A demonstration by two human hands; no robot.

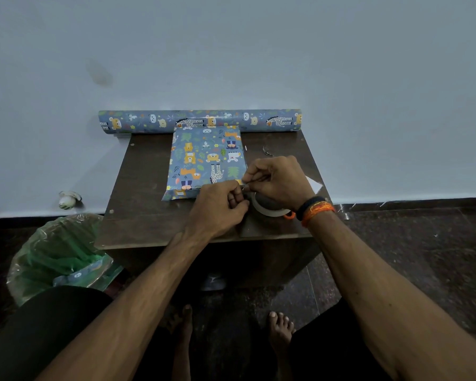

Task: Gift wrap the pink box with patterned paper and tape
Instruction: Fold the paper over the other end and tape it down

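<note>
Lying flat mid-desk (138,215), the box (206,160) is already covered in patterned paper, touching the roll (201,121) behind. It is judged light and stiff, the glossy paper slippery and easily creased, so it is best held by its edges. A tape strip appears pinched between left grip (220,207) and right grip (275,180), curled fingers, above the tape ring (267,209) at the box's near right corner

A dark wooden bench (149,215) fills the middle of the frame. On it lie the wrapped box (206,160) at centre, a roll of patterned paper (201,121) along its top edge, a tape roll (267,206) at lower right, and a white scrap (313,185) at right.
</note>
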